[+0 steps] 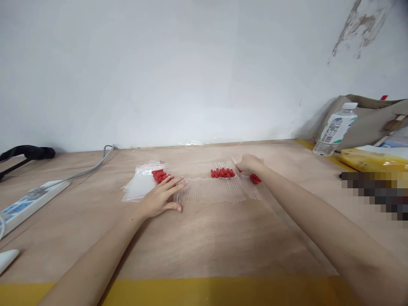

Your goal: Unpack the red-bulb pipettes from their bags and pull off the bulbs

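Observation:
Thin clear tubes (pixel 212 190) lie side by side in a wide row on the brown paper, like dropper tubes. Along the row's far side sits a line of red bulbs (pixel 222 172), with more clear tubes stretching behind them. My left hand (pixel 161 197) rests flat with fingers spread at the row's left end, beside a pile of red bulbs (pixel 160 175). At the right end, my right hand (pixel 250 163) has its fingers pinched together on a dropper, whose red bulb (pixel 239 170) peeks out below the fingertips. A few red bulbs (pixel 255 178) lie just under that wrist.
Clear zip bags (pixel 140 182) lie left of the tubes. A white power strip (pixel 35 204) with a grey cable is at the left. To the right stand a water bottle (pixel 334 129), a beige bag (pixel 366 123) and a yellow package (pixel 366 159). A white wall rises behind.

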Demonstrator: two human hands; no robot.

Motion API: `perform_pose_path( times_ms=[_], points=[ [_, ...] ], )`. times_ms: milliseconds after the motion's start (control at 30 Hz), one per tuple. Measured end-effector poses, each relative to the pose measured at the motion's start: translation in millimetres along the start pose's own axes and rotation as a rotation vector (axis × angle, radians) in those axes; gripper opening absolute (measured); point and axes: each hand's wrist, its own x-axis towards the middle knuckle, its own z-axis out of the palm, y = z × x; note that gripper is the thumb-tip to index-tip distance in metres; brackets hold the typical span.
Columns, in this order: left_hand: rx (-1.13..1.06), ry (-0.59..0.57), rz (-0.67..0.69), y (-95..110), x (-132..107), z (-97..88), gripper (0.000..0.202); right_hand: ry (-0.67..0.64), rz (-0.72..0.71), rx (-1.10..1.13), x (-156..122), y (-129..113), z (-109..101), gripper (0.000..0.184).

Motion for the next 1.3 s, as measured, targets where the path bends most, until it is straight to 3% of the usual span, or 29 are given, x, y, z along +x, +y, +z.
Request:
perform_pose_path(
  times_ms=[167,200,267,367,433,533,667,867,1300],
  points=[
    [0.004,0.334,-0.057,17.1,5.5,3.3,0.047,0.22,-0.194,0.116,-34.9,3.6,-14.4,0.025],
    [-0.007,0.403,-0.074,23.1,7.5,4.4,0.047,0.258,-0.273,0.146,-47.2,6.1,-11.7,0.024],
    [-0.046,0.499,-0.107,37.5,11.8,6.4,0.049,0.399,-0.598,0.24,-74.9,12.4,-0.2,0.027],
    [-0.082,0.495,-0.073,62.4,18.1,9.5,0.046,0.478,-0.895,0.209,-114.0,21.0,23.4,0.019],
    [-0.069,0.459,0.03,78.2,22.3,12.7,0.039,0.52,-0.971,0.218,-131.4,23.2,35.4,0.016],
    [-0.03,0.451,0.152,96.1,28.8,19.2,0.028,0.503,-1.036,0.231,-141.7,21.3,42.9,0.014],
    [0.008,0.493,0.207,106.6,36.5,26.2,0.02,0.507,-1.048,0.271,-139.6,16.1,43.7,0.013],
    [-0.001,0.514,0.227,109.2,40.0,27.2,0.016,0.491,-1.083,0.274,-137.2,11.2,48.3,0.016],
    [-0.184,0.418,0.265,106.2,30.6,22.7,0.016,0.529,-1.222,0.21,-137.0,16.8,49.7,0.016]
  ],
)
